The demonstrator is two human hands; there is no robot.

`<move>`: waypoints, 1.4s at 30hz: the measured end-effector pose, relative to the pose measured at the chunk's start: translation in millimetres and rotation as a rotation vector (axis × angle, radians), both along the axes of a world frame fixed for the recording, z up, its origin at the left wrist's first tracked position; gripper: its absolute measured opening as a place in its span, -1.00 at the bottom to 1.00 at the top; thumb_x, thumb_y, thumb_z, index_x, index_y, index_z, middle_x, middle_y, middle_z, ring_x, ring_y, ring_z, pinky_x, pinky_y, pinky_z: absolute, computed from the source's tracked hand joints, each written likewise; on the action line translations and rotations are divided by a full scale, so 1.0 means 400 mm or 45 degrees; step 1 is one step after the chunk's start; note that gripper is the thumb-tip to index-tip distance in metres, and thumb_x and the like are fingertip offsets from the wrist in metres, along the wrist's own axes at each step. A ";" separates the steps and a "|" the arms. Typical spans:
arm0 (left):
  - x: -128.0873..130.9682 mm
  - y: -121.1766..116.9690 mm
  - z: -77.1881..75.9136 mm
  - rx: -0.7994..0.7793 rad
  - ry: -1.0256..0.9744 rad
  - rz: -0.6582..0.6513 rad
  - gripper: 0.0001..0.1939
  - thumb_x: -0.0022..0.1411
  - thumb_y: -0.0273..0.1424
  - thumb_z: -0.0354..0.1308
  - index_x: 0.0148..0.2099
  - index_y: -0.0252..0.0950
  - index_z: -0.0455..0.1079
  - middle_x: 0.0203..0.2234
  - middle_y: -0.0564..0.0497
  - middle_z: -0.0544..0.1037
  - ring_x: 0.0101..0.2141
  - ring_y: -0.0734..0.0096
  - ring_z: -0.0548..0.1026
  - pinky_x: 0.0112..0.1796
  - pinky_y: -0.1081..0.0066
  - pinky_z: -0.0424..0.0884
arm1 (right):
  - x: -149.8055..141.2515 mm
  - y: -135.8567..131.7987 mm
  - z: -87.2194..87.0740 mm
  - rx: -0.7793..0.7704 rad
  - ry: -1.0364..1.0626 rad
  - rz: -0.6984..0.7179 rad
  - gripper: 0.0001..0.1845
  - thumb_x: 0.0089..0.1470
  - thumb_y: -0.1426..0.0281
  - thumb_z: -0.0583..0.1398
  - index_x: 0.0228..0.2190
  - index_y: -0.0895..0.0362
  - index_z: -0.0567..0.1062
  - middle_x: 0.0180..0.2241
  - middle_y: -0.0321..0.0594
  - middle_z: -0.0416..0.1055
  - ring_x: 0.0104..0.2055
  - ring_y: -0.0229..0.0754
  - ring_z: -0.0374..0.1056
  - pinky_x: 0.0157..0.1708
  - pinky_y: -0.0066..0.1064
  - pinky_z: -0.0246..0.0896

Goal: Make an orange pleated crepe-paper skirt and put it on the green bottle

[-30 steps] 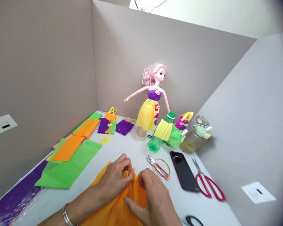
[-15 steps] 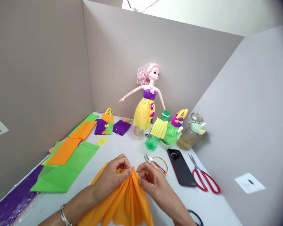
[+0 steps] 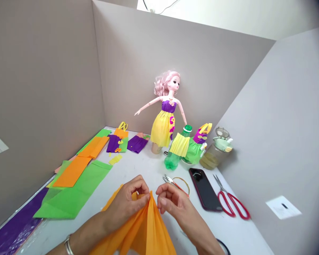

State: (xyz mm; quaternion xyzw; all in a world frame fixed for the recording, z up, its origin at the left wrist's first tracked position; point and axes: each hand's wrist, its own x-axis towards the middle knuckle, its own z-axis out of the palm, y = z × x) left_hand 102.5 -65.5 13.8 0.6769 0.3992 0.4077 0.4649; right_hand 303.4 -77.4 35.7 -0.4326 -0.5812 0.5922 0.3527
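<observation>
My left hand (image 3: pixel 127 202) and my right hand (image 3: pixel 172 202) pinch the top of a sheet of orange crepe paper (image 3: pixel 146 230) from either side. The paper is gathered into narrow pleats at my fingers and fans out downward past the bottom of the view. A bracelet (image 3: pixel 67 245) circles my left wrist. Just beyond my right hand lie small orange-handled snips (image 3: pixel 174 183) on a wire ring. A pink-haired doll (image 3: pixel 164 113) in a purple and yellow paper dress stands at the back, well beyond both hands.
Left of my hands lie green and orange paper sheets (image 3: pixel 74 187) over purple sheeting (image 3: pixel 16 226). At the back are small paper garments (image 3: pixel 117 143), a green bottle (image 3: pixel 179 148) and a jar (image 3: pixel 216 150). To the right are a phone (image 3: pixel 204 189) and red-handled scissors (image 3: pixel 230 203). Grey partitions enclose the table.
The orange paper is gathered into a tighter, narrower bunch between my fingers, and my right hand has shifted slightly toward the bunch. The view moved between the oldest frame and the later ones.
</observation>
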 end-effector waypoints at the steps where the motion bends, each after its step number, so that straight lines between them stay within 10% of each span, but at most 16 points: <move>1: 0.003 -0.003 -0.002 0.035 0.032 0.039 -0.77 0.28 -0.28 0.10 -0.40 -0.26 0.27 -0.42 0.08 0.31 -0.37 0.40 0.31 -0.27 0.42 0.24 | -0.004 -0.003 0.000 0.035 -0.042 -0.040 -0.52 0.02 -0.01 0.31 -0.28 0.14 0.40 -0.44 -0.32 0.30 -0.38 -0.23 0.20 -0.33 -0.38 0.12; 10: 0.024 -0.041 -0.015 0.458 0.263 0.154 -0.86 0.26 -0.51 0.08 -0.37 -0.25 0.26 -0.41 0.07 0.31 -0.40 0.44 0.33 -0.37 0.46 0.23 | -0.044 -0.025 -0.013 0.260 -0.347 -0.126 -0.84 0.10 0.31 0.22 -0.43 0.10 0.37 -0.47 -0.33 0.31 -0.41 -0.23 0.20 -0.38 -0.39 0.10; 19: 0.014 -0.035 0.014 0.111 0.043 0.099 -0.74 0.35 -0.27 0.09 -0.39 -0.26 0.30 -0.43 0.08 0.30 -0.37 0.41 0.32 -0.28 0.43 0.26 | -0.018 -0.016 0.025 0.075 -0.178 -0.131 -0.70 0.09 0.15 0.20 -0.44 0.14 0.46 -0.46 -0.26 0.34 -0.37 -0.18 0.23 -0.32 -0.35 0.13; 32: 0.025 -0.051 -0.008 0.474 0.138 0.115 -0.85 0.30 -0.56 0.05 -0.33 -0.26 0.28 -0.40 0.09 0.30 -0.36 0.47 0.35 -0.32 0.49 0.27 | -0.035 -0.032 0.024 0.243 -0.318 -0.136 -0.77 0.12 0.24 0.19 -0.44 0.14 0.42 -0.46 -0.28 0.34 -0.39 -0.21 0.23 -0.34 -0.38 0.13; 42: 0.015 -0.044 0.002 0.314 0.027 0.036 -0.79 0.43 -0.33 0.07 -0.29 -0.27 0.37 -0.37 0.06 0.34 -0.32 0.44 0.37 -0.25 0.47 0.30 | -0.004 -0.021 0.033 0.135 -0.199 -0.073 -0.72 0.14 0.17 0.23 -0.42 0.14 0.47 -0.46 -0.28 0.35 -0.38 -0.21 0.23 -0.33 -0.38 0.12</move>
